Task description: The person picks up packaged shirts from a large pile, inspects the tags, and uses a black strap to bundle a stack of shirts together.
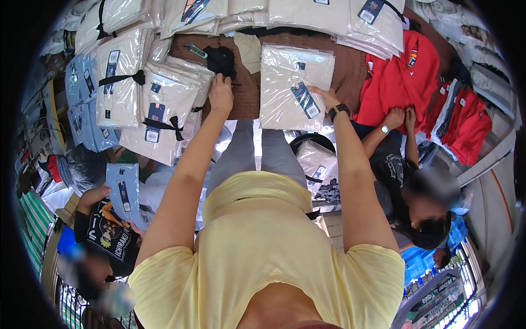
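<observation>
A stack of folded cream garments in clear plastic [279, 104] lies in front of me, with a dark blue tag on the top one. My right hand [327, 98] rests on its right side, fingers stretched over the plastic near the tag. My left hand [221, 94] is left of the stack, its fingers bent together at the lower edge of a bundle of black cloth strips [220, 59]. A thin dark end shows beside those fingertips, which are partly hidden. Thread snips [196, 50] with a teal handle lie left of the bundle.
Cream packs tied with black strips [160, 118] stand at left, beside blue packs [87, 93]. More cream packs [307, 16] line the far side. A brown cloth [246, 101] covers the work surface. At right a co-worker's hands [394, 118] handle red garments [408, 71]; another person holds a blue pack [123, 192].
</observation>
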`<action>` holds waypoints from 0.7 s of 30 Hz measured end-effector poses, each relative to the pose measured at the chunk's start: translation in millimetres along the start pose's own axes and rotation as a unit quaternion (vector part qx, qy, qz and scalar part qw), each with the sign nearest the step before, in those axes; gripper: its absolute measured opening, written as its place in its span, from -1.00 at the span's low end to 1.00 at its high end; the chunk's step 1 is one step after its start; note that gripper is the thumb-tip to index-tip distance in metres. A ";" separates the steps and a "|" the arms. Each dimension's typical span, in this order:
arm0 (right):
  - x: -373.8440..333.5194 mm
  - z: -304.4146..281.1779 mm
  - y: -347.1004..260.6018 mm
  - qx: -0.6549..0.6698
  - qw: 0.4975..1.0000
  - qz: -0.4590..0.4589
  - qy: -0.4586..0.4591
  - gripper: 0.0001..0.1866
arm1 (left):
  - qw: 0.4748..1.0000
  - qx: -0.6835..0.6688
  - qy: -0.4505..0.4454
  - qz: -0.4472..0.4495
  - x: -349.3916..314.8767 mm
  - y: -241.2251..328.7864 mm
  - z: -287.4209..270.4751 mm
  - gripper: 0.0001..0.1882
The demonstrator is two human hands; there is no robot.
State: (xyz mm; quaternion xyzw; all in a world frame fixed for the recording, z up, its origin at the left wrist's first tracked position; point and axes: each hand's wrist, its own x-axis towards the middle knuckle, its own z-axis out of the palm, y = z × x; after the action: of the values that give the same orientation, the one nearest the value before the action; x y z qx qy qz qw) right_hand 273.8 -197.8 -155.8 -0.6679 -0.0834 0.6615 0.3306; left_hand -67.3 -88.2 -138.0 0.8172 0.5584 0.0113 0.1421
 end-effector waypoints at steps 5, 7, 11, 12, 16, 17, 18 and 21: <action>8.9 -4.5 7.3 0.059 0.994 0.057 -0.066 -0.51 | 0.978 -0.208 0.017 -0.002 6.1 8.0 -10.7 -0.87; 11.6 -0.5 12.7 0.113 0.988 0.041 -0.095 -0.43 | 0.937 -0.348 -0.011 -0.036 5.5 14.1 -13.1 -0.85; 9.7 -7.6 33.4 0.187 0.974 0.059 -0.110 -0.55 | 0.902 -0.421 -0.049 -0.084 11.1 31.4 -15.9 -0.84; 5.0 -8.8 37.8 0.222 0.964 0.050 -0.139 -0.59 | 0.897 -0.432 -0.021 -0.092 10.9 33.7 -16.9 -0.82; -46.3 -29.9 40.8 0.324 0.937 -0.009 -0.133 -0.67 | 0.913 -0.397 0.076 -0.051 12.7 74.1 -11.0 -0.76; -61.8 -37.2 41.8 0.320 0.944 -0.044 -0.076 -0.67 | 0.915 -0.399 0.062 -0.029 9.7 90.3 -6.5 -0.77; -77.4 -47.5 43.4 0.308 0.947 -0.085 -0.029 -0.69 | 0.911 -0.407 0.059 0.034 8.4 104.9 5.2 -0.79; -92.4 -95.7 70.1 0.365 0.923 -0.123 -0.012 -0.61 | 0.863 -0.469 -0.158 0.103 6.7 157.0 19.4 -0.73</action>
State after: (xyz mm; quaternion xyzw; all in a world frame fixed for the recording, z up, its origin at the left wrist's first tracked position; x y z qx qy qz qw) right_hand 330.6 -334.0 -127.0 -0.4774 0.0779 0.6084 0.6292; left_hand 81.4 -139.1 -119.0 0.6978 0.3704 0.1572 0.5926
